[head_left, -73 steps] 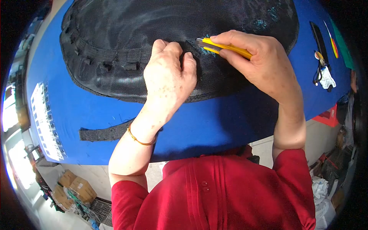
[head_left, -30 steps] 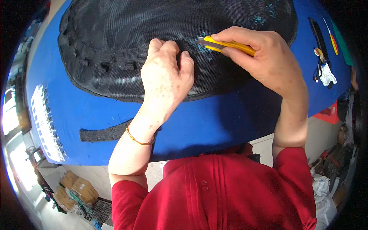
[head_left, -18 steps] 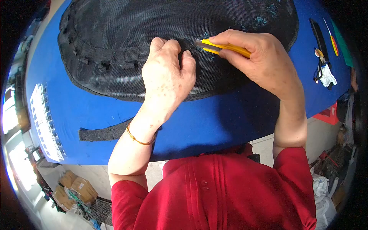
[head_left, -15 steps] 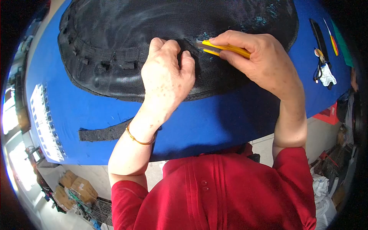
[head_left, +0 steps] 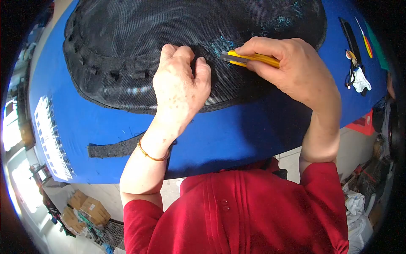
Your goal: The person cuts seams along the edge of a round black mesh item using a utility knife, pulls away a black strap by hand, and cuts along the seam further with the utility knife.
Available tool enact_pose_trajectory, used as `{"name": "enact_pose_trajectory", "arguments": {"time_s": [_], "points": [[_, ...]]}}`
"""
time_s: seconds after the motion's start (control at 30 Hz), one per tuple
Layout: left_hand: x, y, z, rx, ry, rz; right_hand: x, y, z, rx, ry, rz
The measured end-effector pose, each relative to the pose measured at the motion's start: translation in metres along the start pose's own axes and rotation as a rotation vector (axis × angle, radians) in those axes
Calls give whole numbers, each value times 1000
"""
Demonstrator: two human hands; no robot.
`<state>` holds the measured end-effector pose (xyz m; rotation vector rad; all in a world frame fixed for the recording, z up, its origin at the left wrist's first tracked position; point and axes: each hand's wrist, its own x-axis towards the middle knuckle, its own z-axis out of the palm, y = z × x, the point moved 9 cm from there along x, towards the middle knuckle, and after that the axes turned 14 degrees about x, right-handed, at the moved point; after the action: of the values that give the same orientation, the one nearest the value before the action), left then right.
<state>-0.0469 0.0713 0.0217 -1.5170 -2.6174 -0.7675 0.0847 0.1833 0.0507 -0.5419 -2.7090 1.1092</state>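
A large black mesh piece point(head_left: 237, 91) with a bound edge is spread before me. A black webbing strap point(head_left: 139, 59) with small loops runs in a curve along it, up to my left hand. My left hand point(head_left: 182, 78) is closed on the strap, its fingertips curled out of sight. My right hand point(head_left: 287, 63) grips a yellow utility knife point(head_left: 264, 60), its tip pointing left just above the mesh. Loose blue-green threads point(head_left: 222, 44) lie on the mesh by the blade, with more toward the upper right.
The mesh lies on a blue-covered table point(head_left: 211, 144). A cut-off dark strip point(head_left: 112, 150) is by my left forearm. At the right are a black strap piece point(head_left: 349, 36), a red-and-yellow handled tool point(head_left: 367, 45) and a white crumpled item point(head_left: 361, 80). Cardboard boxes point(head_left: 94, 210) stand on the floor.
The knife has shifted slightly right and down, uncovering more blue-green threads. My left hand, still closed, has moved a little left with the mesh.
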Motion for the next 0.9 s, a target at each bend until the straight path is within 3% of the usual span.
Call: {"name": "enact_pose_trajectory", "arguments": {"time_s": [0.3, 0.5, 0.9], "points": [[0, 0, 2, 9, -12, 2, -2, 5, 0, -1, -18, 58], [1, 1, 0, 21, 7, 16, 1, 0, -4, 79, 5, -37], [2, 0, 1, 16, -17, -5, 9, -4, 2, 141, 244, -179]]}}
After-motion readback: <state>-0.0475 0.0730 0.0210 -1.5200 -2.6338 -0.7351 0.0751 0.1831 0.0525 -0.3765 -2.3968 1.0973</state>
